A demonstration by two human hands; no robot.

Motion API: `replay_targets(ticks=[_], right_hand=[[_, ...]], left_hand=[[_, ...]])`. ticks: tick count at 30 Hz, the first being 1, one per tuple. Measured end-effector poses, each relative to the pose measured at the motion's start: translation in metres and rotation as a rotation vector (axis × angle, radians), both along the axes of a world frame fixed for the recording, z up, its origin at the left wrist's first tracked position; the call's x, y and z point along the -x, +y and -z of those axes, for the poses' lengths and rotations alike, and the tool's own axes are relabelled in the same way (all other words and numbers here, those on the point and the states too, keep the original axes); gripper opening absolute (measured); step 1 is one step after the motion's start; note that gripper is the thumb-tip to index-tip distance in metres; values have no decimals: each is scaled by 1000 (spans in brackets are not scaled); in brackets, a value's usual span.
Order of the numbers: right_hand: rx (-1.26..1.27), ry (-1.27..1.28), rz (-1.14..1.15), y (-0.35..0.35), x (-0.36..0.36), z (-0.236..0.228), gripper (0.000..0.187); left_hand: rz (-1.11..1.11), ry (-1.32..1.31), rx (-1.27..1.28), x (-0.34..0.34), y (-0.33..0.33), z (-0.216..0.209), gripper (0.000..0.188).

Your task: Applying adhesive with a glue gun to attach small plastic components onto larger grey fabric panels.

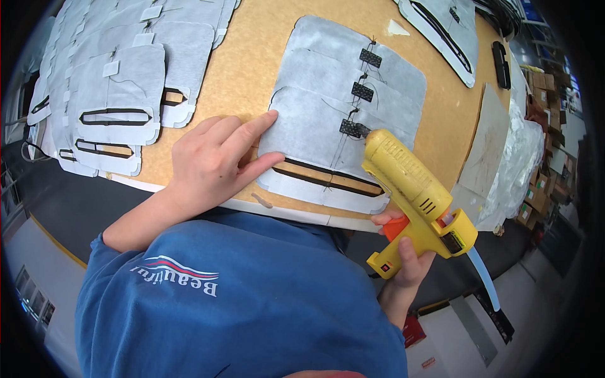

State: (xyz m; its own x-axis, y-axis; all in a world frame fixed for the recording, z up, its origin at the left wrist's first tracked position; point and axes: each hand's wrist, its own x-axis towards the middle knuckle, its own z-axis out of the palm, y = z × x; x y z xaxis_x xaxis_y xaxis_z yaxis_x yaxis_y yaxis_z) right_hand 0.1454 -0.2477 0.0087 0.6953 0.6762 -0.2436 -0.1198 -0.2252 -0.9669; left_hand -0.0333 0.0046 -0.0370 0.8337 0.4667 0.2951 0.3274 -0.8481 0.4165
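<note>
My right hand is wrapped round the handle of a yellow hot glue gun, fingers at its orange trigger. A pale glue stick curves out of its back end. The nozzle points at the nearest of three small black textured rectangles on overlapping grey-white fabric panels; whether it touches cannot be made out. Thin dark wires run along the rectangles. My left hand has thumb and index finger stretched out, their tips at the panels' left edge. A black-edged slot crosses the nearest panel.
More grey-white panels with slots and small white tags overlap at the left of the brown table. Another panel lies far right, beside a black oblong object. Clear plastic and cardboard boxes are at the right.
</note>
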Motion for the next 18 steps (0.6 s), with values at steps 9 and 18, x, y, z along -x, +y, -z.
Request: replay_targets(ticks=[9,18], right_hand=[[-1,19,14,-10,0,2,54],[-37,42,11,-14,4,2,54]], left_hand=[[0,-21,8,-1,-1,3,52],[-5,0,-3,0,-2,3,52]])
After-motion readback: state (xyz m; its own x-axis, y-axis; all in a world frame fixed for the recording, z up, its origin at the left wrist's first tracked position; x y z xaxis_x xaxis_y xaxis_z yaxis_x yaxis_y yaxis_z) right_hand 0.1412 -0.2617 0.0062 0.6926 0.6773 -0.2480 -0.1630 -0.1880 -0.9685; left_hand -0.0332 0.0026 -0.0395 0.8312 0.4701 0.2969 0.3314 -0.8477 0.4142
